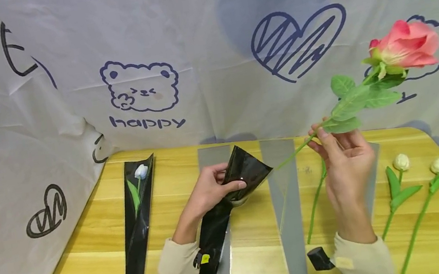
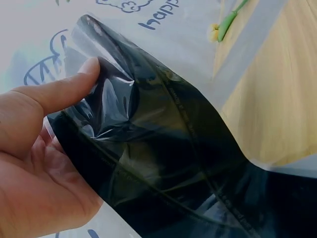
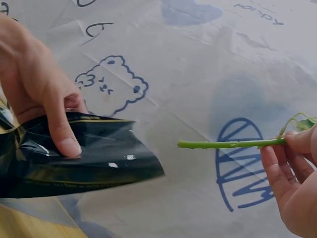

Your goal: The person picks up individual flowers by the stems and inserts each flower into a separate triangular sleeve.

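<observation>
My left hand [image 1: 210, 188] pinches a black plastic flower sleeve [image 1: 247, 170] near its wide mouth, thumb on the near face. In the left wrist view the thumb presses into the shiny film [image 2: 148, 134], and the fingers are partly hidden behind it. My right hand [image 1: 347, 165] pinches the green stem of a pink artificial rose [image 1: 410, 44], whose bloom points up and right. The cut stem end [image 3: 185, 144] faces the sleeve's mouth, with a gap between them in the right wrist view.
Left on the wooden table [image 1: 90, 270], another black sleeve [image 1: 136, 234] holds a pale tulip [image 1: 141, 171]. Two white tulips [image 1: 401, 163] lie at the right. Grey-edged clear sleeves [image 1: 294, 239] lie in the middle. A printed white cloth [image 1: 205, 39] hangs behind.
</observation>
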`<state>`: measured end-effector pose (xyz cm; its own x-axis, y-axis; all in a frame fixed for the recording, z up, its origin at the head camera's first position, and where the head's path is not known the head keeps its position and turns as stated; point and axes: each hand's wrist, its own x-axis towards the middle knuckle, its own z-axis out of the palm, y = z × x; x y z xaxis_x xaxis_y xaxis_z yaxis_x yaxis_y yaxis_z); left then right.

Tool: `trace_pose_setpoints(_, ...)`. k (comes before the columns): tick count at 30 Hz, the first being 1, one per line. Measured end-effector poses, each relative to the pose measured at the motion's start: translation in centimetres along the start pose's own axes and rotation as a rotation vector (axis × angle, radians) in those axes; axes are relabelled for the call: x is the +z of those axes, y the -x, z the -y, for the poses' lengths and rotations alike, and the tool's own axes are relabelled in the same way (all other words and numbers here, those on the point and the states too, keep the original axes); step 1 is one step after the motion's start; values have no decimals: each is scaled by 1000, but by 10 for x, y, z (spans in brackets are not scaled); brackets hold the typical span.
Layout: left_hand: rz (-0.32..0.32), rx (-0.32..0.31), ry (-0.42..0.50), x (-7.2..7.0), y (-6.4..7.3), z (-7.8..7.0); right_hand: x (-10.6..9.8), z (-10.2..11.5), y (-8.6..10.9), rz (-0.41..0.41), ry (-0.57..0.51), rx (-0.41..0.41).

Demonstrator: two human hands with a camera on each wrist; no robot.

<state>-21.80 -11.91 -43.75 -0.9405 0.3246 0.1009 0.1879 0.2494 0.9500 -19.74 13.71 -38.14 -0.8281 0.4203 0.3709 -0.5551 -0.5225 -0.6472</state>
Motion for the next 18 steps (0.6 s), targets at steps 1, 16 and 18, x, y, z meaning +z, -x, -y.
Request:
trace_pose_setpoints(1, -1, 5, -15, 1, 0, -1, 1, -1, 1, 1, 7, -3)
trace_pose_setpoints(16, -73, -7, -9, 1, 0, -5, 7, -7, 8, 22, 124, -42)
trace_pose_setpoints(18, -74, 1, 0, 2, 0, -7, 8, -9, 10, 65, 161, -6)
